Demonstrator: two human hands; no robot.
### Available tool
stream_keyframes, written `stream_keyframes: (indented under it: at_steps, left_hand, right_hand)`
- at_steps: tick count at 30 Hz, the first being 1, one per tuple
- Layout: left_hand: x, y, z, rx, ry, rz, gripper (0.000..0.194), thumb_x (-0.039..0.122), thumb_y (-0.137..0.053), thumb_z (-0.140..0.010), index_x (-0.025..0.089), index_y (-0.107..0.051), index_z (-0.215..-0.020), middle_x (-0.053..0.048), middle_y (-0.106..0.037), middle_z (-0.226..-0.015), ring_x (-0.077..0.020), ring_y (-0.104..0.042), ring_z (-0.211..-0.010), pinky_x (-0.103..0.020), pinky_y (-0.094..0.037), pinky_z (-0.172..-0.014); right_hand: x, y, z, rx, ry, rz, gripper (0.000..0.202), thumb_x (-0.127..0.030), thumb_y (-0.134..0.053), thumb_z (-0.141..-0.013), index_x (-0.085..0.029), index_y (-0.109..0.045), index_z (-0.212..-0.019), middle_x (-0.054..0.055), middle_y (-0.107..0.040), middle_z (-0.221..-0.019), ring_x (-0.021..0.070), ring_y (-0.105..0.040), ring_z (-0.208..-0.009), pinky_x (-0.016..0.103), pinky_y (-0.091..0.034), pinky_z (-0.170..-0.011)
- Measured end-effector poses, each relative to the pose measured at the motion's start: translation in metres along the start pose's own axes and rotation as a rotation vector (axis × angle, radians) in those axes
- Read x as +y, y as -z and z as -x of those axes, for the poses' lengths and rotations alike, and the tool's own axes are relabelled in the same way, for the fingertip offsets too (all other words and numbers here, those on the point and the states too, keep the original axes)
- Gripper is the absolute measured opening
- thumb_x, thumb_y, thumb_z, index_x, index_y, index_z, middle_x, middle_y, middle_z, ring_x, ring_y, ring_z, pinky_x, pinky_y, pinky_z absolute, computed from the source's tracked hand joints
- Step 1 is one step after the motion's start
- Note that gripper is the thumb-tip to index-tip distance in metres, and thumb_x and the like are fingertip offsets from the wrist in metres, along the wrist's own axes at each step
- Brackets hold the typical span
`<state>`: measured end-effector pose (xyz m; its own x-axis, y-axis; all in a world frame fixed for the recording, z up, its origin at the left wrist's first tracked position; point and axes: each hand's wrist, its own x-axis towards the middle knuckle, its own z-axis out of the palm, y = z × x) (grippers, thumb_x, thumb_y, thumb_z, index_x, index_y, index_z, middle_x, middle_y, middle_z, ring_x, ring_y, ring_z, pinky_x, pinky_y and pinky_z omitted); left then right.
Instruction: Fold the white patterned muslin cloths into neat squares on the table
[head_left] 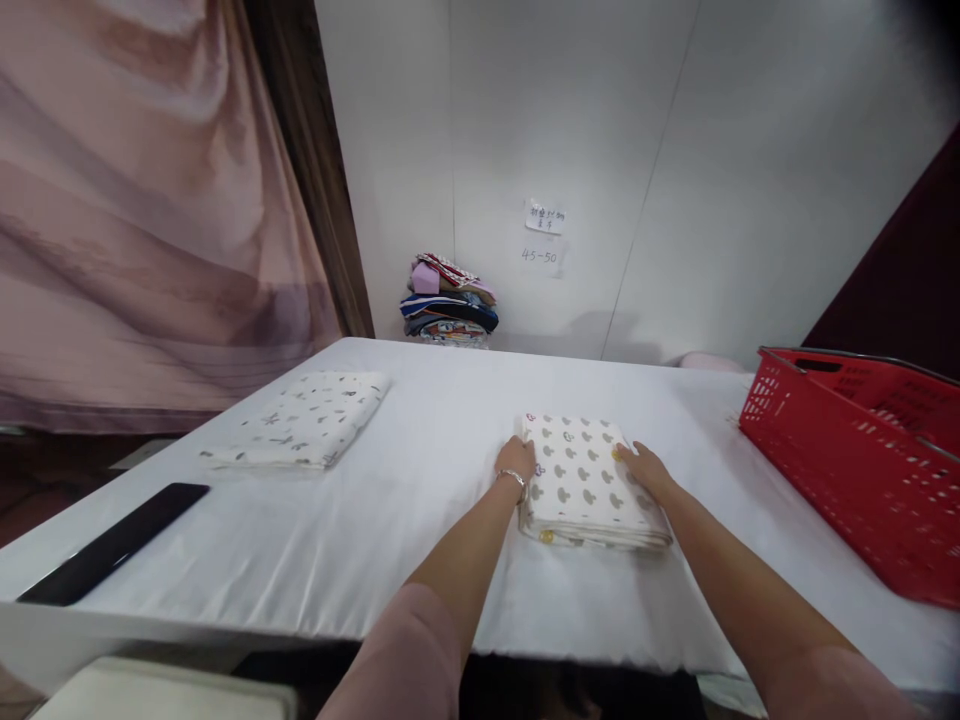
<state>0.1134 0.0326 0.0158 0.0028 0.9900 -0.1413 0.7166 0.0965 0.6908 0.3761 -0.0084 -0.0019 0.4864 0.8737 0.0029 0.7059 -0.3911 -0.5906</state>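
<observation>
Mushroom-print cloth [579,480]: folded into a thick, flat, near-square bundle, lying on the white-covered surface [420,520], left of the red basket [862,490]. Off-white ground; grey-beige mushroom-like motifs in rows, a few outlined in purplish red near the left edge, touches of yellow at right and along the front fold. Stacked layers visible at the front edge. Left hand [517,462] touching left edge, right hand [646,468] touching right edge; fingers of both partly hidden: grasping or merely resting, cannot tell.

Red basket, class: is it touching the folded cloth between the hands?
Apart: the head view shows white tablecloth between the red basket and that folded cloth.
</observation>
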Motion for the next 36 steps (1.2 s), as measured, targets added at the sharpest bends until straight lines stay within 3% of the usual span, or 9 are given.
stream_keyframes:
  at_steps: [10, 18, 22, 27, 29, 33, 36]
  left_hand:
    - [-0.005, -0.001, -0.006, 0.004, 0.022, -0.036, 0.033, 0.041, -0.041, -0.084, 0.014, -0.057, -0.094, -0.015, -0.064, -0.104, -0.0241, -0.059, -0.095, -0.030, -0.042, -0.075]
    - [-0.004, -0.003, -0.002, -0.030, -0.021, -0.048, 0.033, 0.042, -0.038, -0.086, 0.017, -0.058, -0.092, -0.011, -0.066, -0.100, -0.0214, -0.061, -0.091, -0.029, -0.042, -0.073]
    - [-0.001, -0.007, 0.003, -0.017, -0.008, -0.062, 0.033, 0.039, -0.035, -0.088, 0.017, -0.058, -0.093, -0.012, -0.065, -0.100, -0.0223, -0.060, -0.093, -0.030, -0.043, -0.074]
    - [-0.001, -0.010, 0.004, 0.005, 0.003, -0.072, 0.032, 0.039, -0.033, -0.088, 0.018, -0.058, -0.092, -0.012, -0.064, -0.102, -0.0228, -0.060, -0.093, -0.031, -0.043, -0.074]
    - [-0.001, -0.010, 0.004, 0.010, 0.002, -0.079, 0.032, 0.039, -0.033, -0.088, 0.018, -0.057, -0.092, -0.011, -0.064, -0.103, -0.0228, -0.060, -0.093, -0.031, -0.043, -0.075]
    - [-0.002, -0.011, 0.004, 0.012, 0.002, -0.090, 0.031, 0.039, -0.033, -0.088, 0.019, -0.057, -0.092, -0.010, -0.064, -0.104, -0.0219, -0.060, -0.093, -0.031, -0.043, -0.075]
    - [-0.003, -0.012, 0.004, 0.007, -0.001, -0.091, 0.031, 0.039, -0.032, -0.088, 0.019, -0.056, -0.093, -0.010, -0.063, -0.105, -0.0217, -0.059, -0.094, -0.031, -0.043, -0.075]
  right_hand:
    - [-0.005, -0.002, -0.010, -0.065, -0.026, 0.016, 0.061, -0.052, -0.047, -0.076, -0.010, -0.053, -0.121, 0.016, -0.056, -0.121, 0.0286, -0.051, -0.113, 0.038, -0.039, -0.094]
    - [0.001, 0.004, -0.005, -0.115, -0.032, 0.166, 0.067, -0.050, -0.038, -0.082, -0.008, -0.038, -0.133, 0.017, -0.047, -0.130, 0.0296, -0.045, -0.118, 0.039, -0.036, -0.096]
    - [-0.022, 0.006, 0.002, -0.036, 0.159, 0.310, 0.062, -0.044, -0.036, -0.085, -0.010, -0.031, -0.137, 0.017, -0.041, -0.135, 0.0303, -0.037, -0.124, 0.043, -0.032, -0.099]
    - [-0.075, -0.010, 0.014, 0.100, 0.538, 0.364, 0.058, -0.046, -0.026, -0.090, -0.016, -0.026, -0.140, 0.009, -0.018, -0.148, 0.0241, -0.009, -0.136, 0.043, -0.015, -0.107]
    - [-0.086, -0.023, 0.016, 0.020, 0.572, 0.402, 0.058, -0.047, -0.024, -0.090, -0.018, -0.023, -0.141, 0.007, -0.013, -0.149, 0.0235, -0.005, -0.137, 0.045, -0.010, -0.108]
    - [-0.087, -0.046, 0.016, -0.289, 0.503, 0.487, 0.059, -0.052, -0.024, -0.089, -0.022, -0.027, -0.140, 0.006, -0.015, -0.149, 0.0249, -0.010, -0.136, 0.050, -0.010, -0.106]
    - [-0.080, -0.049, 0.016, -0.261, 0.479, 0.490, 0.059, -0.053, -0.024, -0.089, -0.024, -0.027, -0.139, 0.006, -0.015, -0.149, 0.0247, -0.009, -0.136, 0.051, -0.008, -0.106]
